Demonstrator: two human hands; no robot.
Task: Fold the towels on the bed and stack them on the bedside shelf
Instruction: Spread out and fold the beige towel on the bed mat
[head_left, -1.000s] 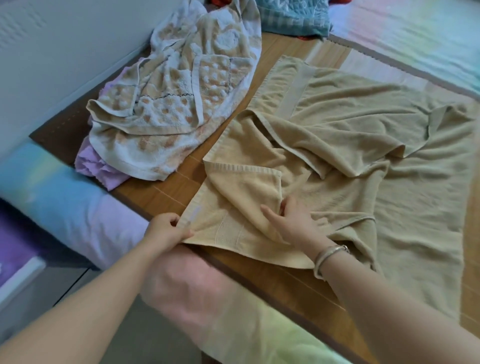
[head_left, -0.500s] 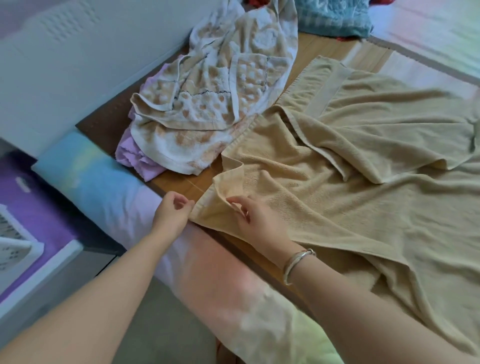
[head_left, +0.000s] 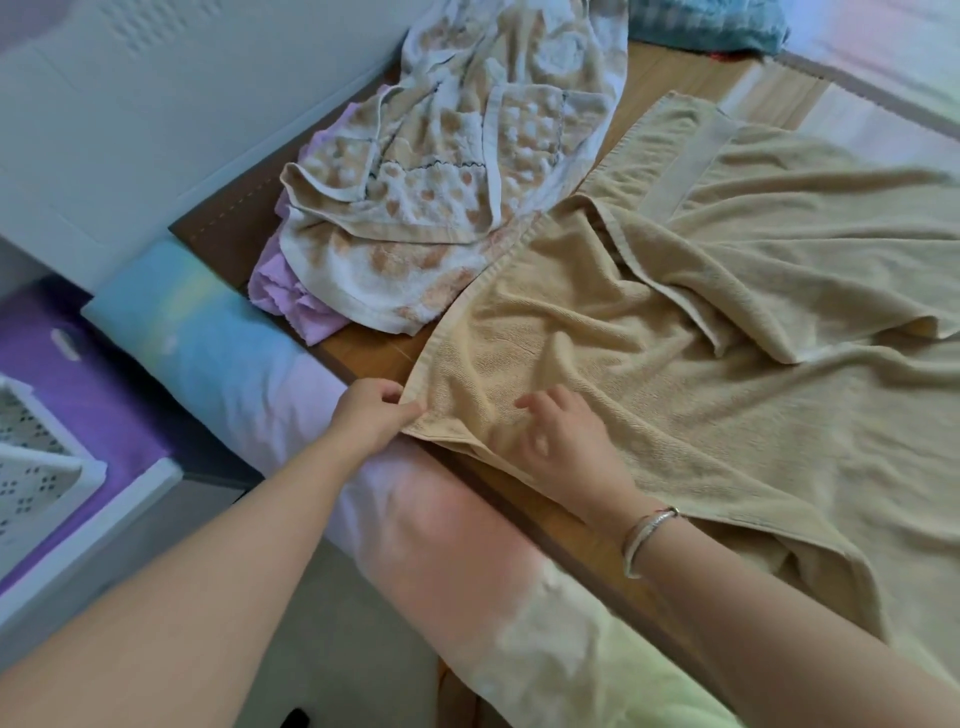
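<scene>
Item: large tan terry bath towel (head_left: 701, 374), spreading step, fold not yet begun.

I logged the towel lying rumpled across the bamboo-matted bed (head_left: 675, 78), one flap doubled over at right. My left hand (head_left: 371, 415) was pinched shut on its near corner; my right hand (head_left: 566, 441) lay open, fingers flat on the cloth just beside. A cream-and-orange patterned towel (head_left: 457, 171) sat heaped over a lilac towel (head_left: 283, 291) at left, unfolded. Next, I judged, the flap needed flattening before folding; the white perforated shelf (head_left: 31, 457) waited.
</scene>
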